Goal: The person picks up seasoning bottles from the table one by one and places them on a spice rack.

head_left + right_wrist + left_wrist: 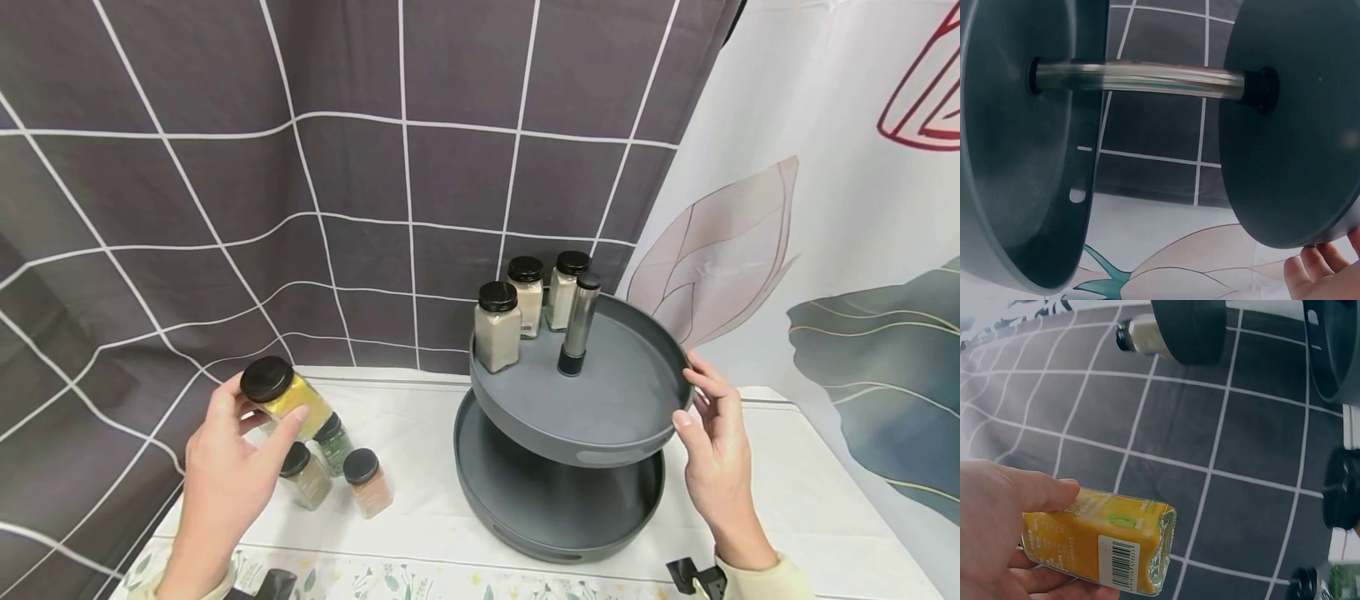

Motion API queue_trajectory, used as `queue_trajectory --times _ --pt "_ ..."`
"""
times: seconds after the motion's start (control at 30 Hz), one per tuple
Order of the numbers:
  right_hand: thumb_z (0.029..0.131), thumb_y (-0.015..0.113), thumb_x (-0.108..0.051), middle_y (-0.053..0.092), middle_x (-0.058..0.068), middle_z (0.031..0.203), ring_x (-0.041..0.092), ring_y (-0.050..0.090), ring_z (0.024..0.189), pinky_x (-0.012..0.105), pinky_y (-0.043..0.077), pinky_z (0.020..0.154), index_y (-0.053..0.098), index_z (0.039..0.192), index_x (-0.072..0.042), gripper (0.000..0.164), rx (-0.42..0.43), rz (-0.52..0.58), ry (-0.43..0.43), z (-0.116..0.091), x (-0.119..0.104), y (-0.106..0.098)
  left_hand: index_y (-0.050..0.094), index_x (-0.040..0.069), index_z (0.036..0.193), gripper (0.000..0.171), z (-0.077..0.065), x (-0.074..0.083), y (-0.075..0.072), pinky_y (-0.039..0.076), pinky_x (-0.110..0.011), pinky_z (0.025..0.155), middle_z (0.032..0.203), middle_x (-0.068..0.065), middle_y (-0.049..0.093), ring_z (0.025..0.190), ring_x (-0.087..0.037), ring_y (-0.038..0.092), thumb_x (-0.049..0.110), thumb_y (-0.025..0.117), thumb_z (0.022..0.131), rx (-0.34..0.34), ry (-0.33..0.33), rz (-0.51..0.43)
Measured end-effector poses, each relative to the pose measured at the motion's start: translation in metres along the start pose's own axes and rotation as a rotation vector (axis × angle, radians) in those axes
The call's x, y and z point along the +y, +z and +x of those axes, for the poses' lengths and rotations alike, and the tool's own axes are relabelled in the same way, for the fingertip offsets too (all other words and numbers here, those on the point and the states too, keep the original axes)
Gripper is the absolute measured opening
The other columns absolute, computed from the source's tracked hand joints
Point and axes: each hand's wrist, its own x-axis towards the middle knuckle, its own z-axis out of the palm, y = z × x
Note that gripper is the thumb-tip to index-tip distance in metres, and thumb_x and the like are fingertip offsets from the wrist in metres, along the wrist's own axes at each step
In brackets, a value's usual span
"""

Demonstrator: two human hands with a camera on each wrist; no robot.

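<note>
My left hand (pixel 236 458) grips a glass spice jar of yellow powder (pixel 300 407) with a black lid, tilted and held above other jars. In the left wrist view the yellow jar (pixel 1097 540) shows a barcode label, with thumb and fingers around its sides. My right hand (pixel 716 442) holds the right rim of the upper tray (pixel 622 392) of a grey two-tier round rack. On that tray stand three jars of pale powder (pixel 498 329) near its back left, beside the metal post (pixel 579 325). The right wrist view shows fingertips (pixel 1316 262) against the tray's edge.
Below the left hand, a green-flecked jar (pixel 333 446), a greyish-green jar (pixel 307 479) and an orange-pink jar (pixel 369 485) stand on the white tabletop (pixel 420 433). The lower tray (pixel 562 508) sits under the upper one. A dark grid-patterned curtain (pixel 360 167) hangs behind.
</note>
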Motion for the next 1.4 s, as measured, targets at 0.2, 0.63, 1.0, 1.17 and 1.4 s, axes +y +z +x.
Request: queue_trajectory --times 0.2,0.63,1.0,1.17,1.4 --pt "0.085 0.048 0.008 0.038 0.023 0.137 0.026 0.034 0.131 0.023 0.030 0.107 0.043 0.121 0.014 0.037 0.004 0.006 -0.038 0.001 0.001 0.001 0.048 0.010 0.127 0.058 0.003 0.015 0.006 0.039 -0.009 0.079 0.104 -0.006 0.066 0.087 0.009 0.050 0.017 0.077 0.076 -0.014 0.071 -0.039" --pt "0.079 0.052 0.013 0.043 0.027 0.127 0.026 0.041 0.125 0.028 0.030 0.108 0.048 0.109 0.021 0.031 0.078 -0.006 -0.073 0.001 0.001 0.003 0.049 0.003 0.123 0.058 0.010 0.040 0.022 0.046 -0.009 0.079 0.102 -0.005 0.065 0.090 0.000 0.058 0.008 0.078 0.073 -0.041 0.245 -0.160" --pt "0.081 0.055 0.007 0.048 0.028 0.119 0.021 0.045 0.118 0.025 0.032 0.106 0.052 0.100 0.021 0.024 0.117 -0.086 -0.087 0.004 -0.031 0.009 0.050 0.010 0.124 0.056 0.009 0.058 0.030 0.047 -0.014 0.059 0.104 -0.002 0.065 0.093 -0.016 0.064 0.018 0.077 0.076 -0.099 0.187 -0.163" --pt "0.083 0.055 0.003 0.052 0.027 0.116 0.017 0.046 0.116 0.022 0.034 0.102 0.056 0.096 0.017 0.019 0.141 -0.173 -0.091 0.003 -0.022 0.006 0.050 0.005 0.123 0.055 0.010 0.064 0.034 0.048 -0.014 0.076 0.105 -0.003 0.064 0.095 -0.014 0.061 0.015 0.077 0.076 -0.095 0.270 -0.202" --pt "0.088 0.054 -0.001 0.056 0.020 0.114 0.015 0.049 0.113 0.021 0.036 0.098 0.061 0.094 0.010 0.014 0.176 -0.218 -0.081 0.000 0.001 0.002 0.051 0.003 0.122 0.054 0.012 0.073 0.041 0.048 -0.016 0.084 0.102 -0.004 0.064 0.093 -0.013 0.061 0.011 0.077 0.075 -0.078 0.350 -0.270"
